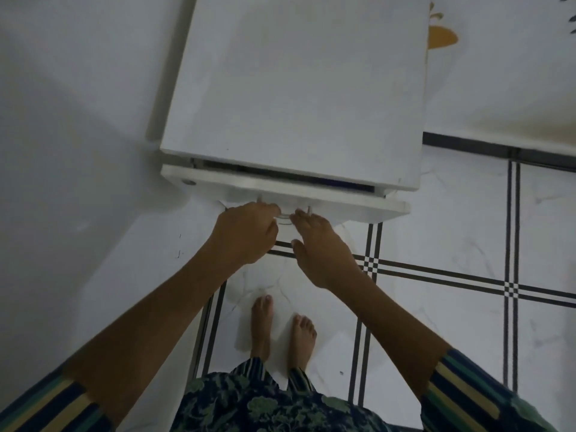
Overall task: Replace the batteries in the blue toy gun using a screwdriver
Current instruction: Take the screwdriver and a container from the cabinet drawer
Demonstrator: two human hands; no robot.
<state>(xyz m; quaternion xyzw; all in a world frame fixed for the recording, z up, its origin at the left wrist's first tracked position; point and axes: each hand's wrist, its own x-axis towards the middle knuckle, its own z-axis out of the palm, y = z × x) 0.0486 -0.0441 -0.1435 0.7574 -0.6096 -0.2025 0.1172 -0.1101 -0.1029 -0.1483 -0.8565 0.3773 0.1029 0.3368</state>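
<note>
Since the drawer (358, 204) of the white cabinet (296, 88) is open only a crack, the step in hand looks like getting it out to fetch the gear, & it needs a straight, level pull. Both hands are on the small handle (285, 216) at the drawer's middle. The left hand (246, 232) has its grip clenched round the handle's left end, fingers curled over it. The right hand (318, 244) has its fingertips hooked on the right end, thumb free below. Neither the toy gun nor the screwdriver is in view. A thin blue strip (355, 186) shows in the gap btw drawer & cabinet top, but I can't tell if that's the gun. Best bet, imo: pull evenly w/ both hands so the drawer doesn't skew, & go slow so loose stuff inside doesn't slide to the back. Step back a bit too, since the bare feet (261, 322) stand on the floor (452, 232) close under the drawer's path. Once it's wide enough, free one hand to reach in.
</note>
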